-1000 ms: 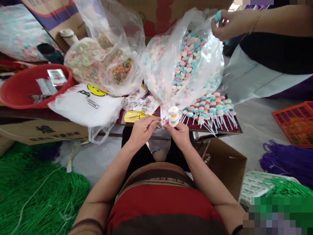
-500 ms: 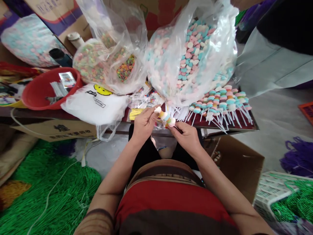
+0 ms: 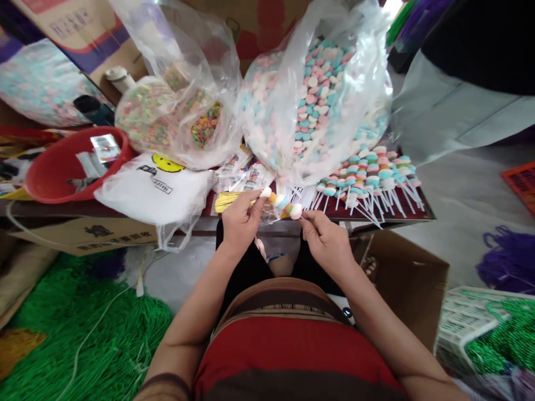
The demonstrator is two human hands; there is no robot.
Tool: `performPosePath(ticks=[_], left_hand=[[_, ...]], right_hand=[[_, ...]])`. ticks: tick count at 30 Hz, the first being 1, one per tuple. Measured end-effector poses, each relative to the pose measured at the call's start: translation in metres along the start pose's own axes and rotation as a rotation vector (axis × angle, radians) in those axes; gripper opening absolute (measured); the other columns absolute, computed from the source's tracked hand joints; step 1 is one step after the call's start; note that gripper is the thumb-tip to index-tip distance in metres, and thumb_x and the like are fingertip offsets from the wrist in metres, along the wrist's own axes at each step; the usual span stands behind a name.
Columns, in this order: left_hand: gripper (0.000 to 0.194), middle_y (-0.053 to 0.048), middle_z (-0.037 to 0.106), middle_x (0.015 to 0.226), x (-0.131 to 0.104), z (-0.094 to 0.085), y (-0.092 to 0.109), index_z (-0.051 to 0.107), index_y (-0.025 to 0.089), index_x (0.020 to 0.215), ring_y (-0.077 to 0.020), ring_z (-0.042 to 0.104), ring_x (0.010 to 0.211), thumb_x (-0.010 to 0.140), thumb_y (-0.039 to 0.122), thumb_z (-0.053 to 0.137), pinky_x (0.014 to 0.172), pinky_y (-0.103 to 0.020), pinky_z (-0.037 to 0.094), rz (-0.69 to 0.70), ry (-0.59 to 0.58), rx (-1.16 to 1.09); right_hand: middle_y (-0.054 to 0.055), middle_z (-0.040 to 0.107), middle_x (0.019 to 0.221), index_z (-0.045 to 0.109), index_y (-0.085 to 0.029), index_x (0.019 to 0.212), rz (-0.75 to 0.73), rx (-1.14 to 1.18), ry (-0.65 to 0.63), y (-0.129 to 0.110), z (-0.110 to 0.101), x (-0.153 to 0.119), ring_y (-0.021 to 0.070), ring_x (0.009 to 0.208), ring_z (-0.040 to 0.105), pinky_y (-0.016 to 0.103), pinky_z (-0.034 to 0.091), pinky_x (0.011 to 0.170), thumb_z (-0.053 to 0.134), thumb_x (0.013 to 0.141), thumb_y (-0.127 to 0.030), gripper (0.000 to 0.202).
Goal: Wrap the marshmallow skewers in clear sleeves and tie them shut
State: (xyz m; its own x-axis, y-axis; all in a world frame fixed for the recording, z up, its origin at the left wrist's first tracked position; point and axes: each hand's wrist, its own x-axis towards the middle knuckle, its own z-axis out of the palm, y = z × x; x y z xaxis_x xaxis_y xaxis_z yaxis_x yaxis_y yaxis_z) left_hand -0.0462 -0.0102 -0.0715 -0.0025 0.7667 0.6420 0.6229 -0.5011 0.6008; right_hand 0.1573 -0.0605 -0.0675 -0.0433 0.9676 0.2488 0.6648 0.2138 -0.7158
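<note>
Skewer of round pastel candies (image 3: 281, 202) slants mid-frame between left hand (image 3: 243, 220), pinching its white upper tip, and right hand (image 3: 329, 238), pinching its lower end. Frame left: brown cardboard box (image 3: 64, 238) marked "煌"; above, white plastic bag (image 3: 181, 192) seemingly lettered "Happy".

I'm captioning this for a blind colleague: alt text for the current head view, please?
A person's left hand and right hand hold opposite ends of a candy skewer. On the table are piled skewers at right, a clear bag of pastel candies behind, and a red basin at left.
</note>
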Motion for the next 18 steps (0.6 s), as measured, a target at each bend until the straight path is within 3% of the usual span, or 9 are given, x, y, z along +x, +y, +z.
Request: performPosePath(ticks=[4,7,12,15,18], left_hand=[[0.029,-0.005,0.075,0.084,0.000,0.010,-0.003,0.071,0.019,0.091,-0.0135,0.068,0.077,0.101,0.039,0.052,0.068,-0.023,0.047,0.088,-0.069,0.228],[0.029,-0.007,0.075,0.090,0.003,0.019,-0.002,0.073,0.019,0.098,-0.0142,0.068,0.077,0.102,0.037,0.049,0.060,-0.024,0.042,0.167,-0.172,0.338],[0.026,-0.006,0.075,0.098,0.018,0.029,0.006,0.072,0.020,0.102,-0.0135,0.070,0.081,0.101,0.037,0.051,0.062,-0.022,0.043,0.180,-0.293,0.252],[0.028,-0.004,0.074,0.089,0.034,0.033,0.011,0.070,0.019,0.103,-0.0131,0.068,0.074,0.099,0.043,0.054,0.063,-0.023,0.045,0.099,-0.342,0.097],[0.034,0.002,0.069,0.069,0.058,0.041,0.013,0.070,0.020,0.109,-0.0115,0.061,0.058,0.099,0.046,0.051,0.060,-0.023,0.043,-0.044,-0.378,-0.021]], right_hand=[[0.003,0.068,0.066,0.070,-0.019,0.094,0.059,0.046,-0.057,0.009,0.003,-0.001,0.0163,0.058,0.061,0.026,0.042,0.061,0.046,0.099,-0.040,0.032],[-0.002,0.058,0.056,0.071,-0.020,0.094,0.156,0.188,-0.150,0.017,0.000,-0.001,0.0144,0.053,0.053,0.025,0.040,0.060,0.046,0.098,-0.040,0.032],[-0.006,0.048,0.051,0.071,-0.019,0.092,0.301,0.431,-0.227,0.027,-0.014,0.000,0.0113,0.051,0.045,0.023,0.037,0.056,0.051,0.096,-0.046,0.033],[-0.006,0.048,0.051,0.071,-0.019,0.090,0.342,0.556,-0.167,0.035,-0.019,-0.001,0.0103,0.051,0.043,0.023,0.037,0.055,0.055,0.094,-0.049,0.035],[-0.006,0.049,0.051,0.071,-0.018,0.093,0.401,0.707,-0.023,0.047,-0.021,-0.002,0.0094,0.048,0.038,0.023,0.031,0.049,0.058,0.092,-0.053,0.037]])
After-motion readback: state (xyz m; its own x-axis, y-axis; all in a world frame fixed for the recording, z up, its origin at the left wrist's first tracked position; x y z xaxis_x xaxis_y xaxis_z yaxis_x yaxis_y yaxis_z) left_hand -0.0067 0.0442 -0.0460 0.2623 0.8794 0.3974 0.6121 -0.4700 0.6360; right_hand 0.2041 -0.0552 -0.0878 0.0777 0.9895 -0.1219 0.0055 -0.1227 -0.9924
